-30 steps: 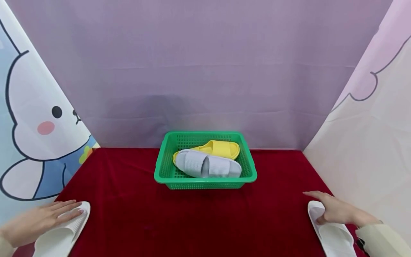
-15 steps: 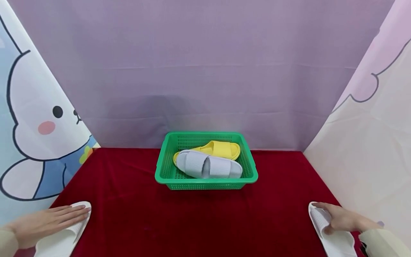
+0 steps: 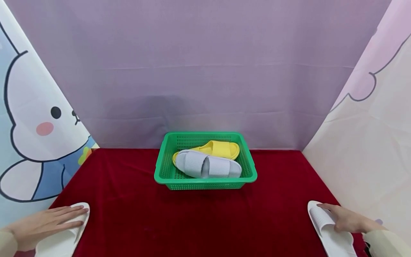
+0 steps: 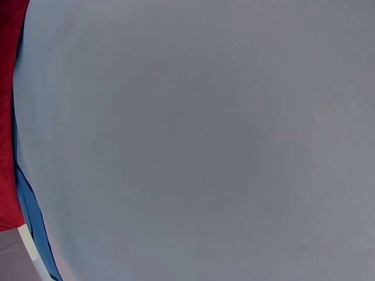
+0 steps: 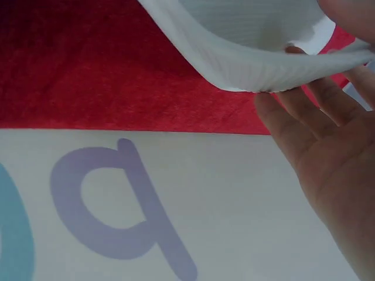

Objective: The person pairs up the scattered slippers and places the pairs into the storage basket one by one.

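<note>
At the lower left in the head view, my left hand (image 3: pixel 48 223) rests on the strap of a white slipper (image 3: pixel 57 244) with straight fingers; its thumb is hidden. At the lower right, my right hand (image 3: pixel 348 217) is at the strap of another white slipper (image 3: pixel 337 244). The right wrist view shows that slipper's rim (image 5: pixel 234 64) close up, with the right hand's fingers (image 5: pixel 293 129) against its outer side and the thumb (image 5: pixel 351 17) at its opening. Neither hand nor slipper shows in the left wrist view.
A green basket (image 3: pixel 205 180) stands on the red cloth (image 3: pixel 205 221) at the back middle. Inside lie a yellow slipper (image 3: pixel 221 149) and pale grey slippers (image 3: pixel 219 167). A purple backdrop (image 3: pixel 205 71) rises behind, with printed side panels left and right.
The left hand's fingers have settled further across the strap. My right hand has moved in, its thumb drawn to the slipper's opening and index finger onto the front. The slippers stay in place.
</note>
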`<state>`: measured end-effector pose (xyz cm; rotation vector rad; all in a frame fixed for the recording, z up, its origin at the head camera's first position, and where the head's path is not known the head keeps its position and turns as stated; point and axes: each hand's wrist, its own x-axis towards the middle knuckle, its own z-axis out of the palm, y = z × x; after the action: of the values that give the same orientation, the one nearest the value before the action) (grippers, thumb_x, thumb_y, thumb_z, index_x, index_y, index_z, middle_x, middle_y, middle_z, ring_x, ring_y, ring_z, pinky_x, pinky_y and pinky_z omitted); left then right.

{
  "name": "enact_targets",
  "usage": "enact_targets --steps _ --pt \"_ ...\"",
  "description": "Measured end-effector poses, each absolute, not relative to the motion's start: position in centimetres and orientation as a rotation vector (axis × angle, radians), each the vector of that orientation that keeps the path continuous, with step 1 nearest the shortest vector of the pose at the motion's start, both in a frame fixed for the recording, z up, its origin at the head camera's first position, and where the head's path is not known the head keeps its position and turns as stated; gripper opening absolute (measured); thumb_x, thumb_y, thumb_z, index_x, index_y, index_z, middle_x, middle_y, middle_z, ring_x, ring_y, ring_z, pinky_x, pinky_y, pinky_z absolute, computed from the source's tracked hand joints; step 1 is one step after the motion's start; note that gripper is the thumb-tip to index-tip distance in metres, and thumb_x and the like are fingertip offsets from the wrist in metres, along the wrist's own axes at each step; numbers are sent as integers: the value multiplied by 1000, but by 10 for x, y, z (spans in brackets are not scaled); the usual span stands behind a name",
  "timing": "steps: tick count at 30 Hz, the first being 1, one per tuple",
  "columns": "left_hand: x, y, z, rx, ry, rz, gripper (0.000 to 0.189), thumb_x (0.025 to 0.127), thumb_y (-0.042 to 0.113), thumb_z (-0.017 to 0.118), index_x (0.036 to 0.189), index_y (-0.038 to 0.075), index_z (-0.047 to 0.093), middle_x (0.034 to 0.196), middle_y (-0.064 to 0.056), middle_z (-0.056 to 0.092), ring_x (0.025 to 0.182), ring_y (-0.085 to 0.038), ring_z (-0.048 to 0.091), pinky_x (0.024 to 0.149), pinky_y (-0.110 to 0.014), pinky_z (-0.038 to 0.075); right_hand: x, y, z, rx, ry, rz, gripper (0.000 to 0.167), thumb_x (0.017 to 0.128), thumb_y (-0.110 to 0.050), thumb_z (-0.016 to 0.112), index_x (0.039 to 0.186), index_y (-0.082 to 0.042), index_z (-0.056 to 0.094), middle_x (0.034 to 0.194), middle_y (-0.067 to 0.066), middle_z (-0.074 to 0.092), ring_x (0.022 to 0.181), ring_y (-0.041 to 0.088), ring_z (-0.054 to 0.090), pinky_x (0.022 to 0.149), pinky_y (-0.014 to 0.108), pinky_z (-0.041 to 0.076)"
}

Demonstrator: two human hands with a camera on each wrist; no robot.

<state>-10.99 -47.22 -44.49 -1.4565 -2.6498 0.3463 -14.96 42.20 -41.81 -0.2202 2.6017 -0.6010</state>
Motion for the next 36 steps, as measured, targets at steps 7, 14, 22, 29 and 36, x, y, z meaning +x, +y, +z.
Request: enact_targets --steps 7,14,22,29,36 --pt "-111 -469 -439 -1440 -2713 377 100 52 35 80 141 19 36 139 1 42 135 2 -19 99 -10 -23 -156 419 -409 -302 2604 -574 67 62 8 70 124 10 45 117 30 49 98 36 48 80 61 44" --pt "-112 -450 -438 -1306 -2789 277 96 61 69 62 139 19 39 138 2 43 133 8 -19 98 -6 -21 -158 415 -406 -338 2604 -609 66 64 3 73 123 12 44 113 28 51 94 33 49 75 53 48" --pt "-112 -441 -438 -1218 -2900 221 107 56 76 58 143 20 32 141 4 40 130 13 -12 94 -5 -18 -158 414 -411 -309 2575 -632 65 66 -2 74 123 11 45 116 31 50 96 34 50 78 56 47" --pt "-109 -441 -439 -1214 -2864 213 106 56 74 61 142 19 34 139 3 42 130 13 -15 96 -5 -18 -159 421 -409 -312 2523 -706 67 62 6 68 122 19 41 114 34 49 94 33 49 76 50 50" --pt "-108 -436 -438 -1100 -2861 206 103 55 70 67 141 22 35 139 5 41 130 12 -15 97 -4 -18 -161 420 -407 -286 2567 -678 66 66 -1 73 122 18 43 116 33 50 100 42 50 80 57 47"
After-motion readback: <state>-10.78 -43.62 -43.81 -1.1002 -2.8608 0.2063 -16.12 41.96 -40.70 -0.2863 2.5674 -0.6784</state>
